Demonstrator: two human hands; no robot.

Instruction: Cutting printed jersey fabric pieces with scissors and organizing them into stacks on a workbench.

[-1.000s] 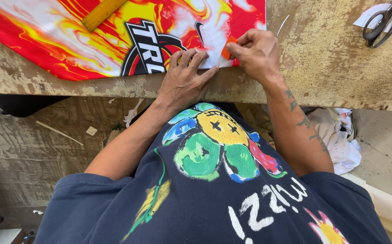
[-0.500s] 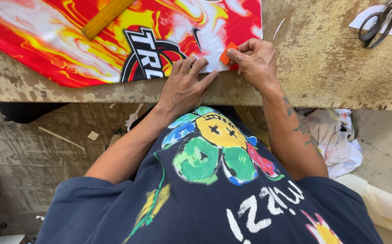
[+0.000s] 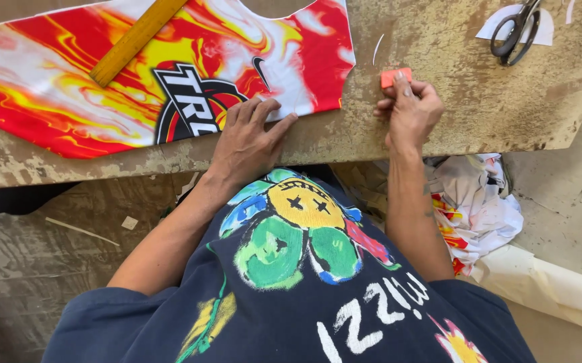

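the flame-printed fabric panel [image 3: 170, 81], red, yellow and white with a dark emblem, is spread flat on the worn table [image 3: 479, 101] and is taken here as the landmark. its lower edge runs close to the table's near edge, and its left and top parts are cut off by the frame. the left hand [image 3: 247, 144] is laid flat on the panel's lower right corner, fingers spread wide, nothing gripped. the right hand [image 3: 408, 114] is seen just right of the panel, off the cloth, with its fingers closed narrowly around a small orange chalk piece [image 3: 395, 76], which is pressed to the bare table. a wooden ruler [image 3: 136, 42] is laid slantwise across the panel's upper part, its top end cut off. well to the right of the panel, near the far corner, black scissors [image 3: 514, 30] are set on a white paper scrap [image 3: 539, 33]. between the chalk and the scissors, open tabletop is left. below the panel, past the table's edge, crumpled cloth offcuts [image 3: 472, 202] are heaped on the floor, partly hidden by the right forearm. how much of the chalk is covered by the fingers cannot be told.
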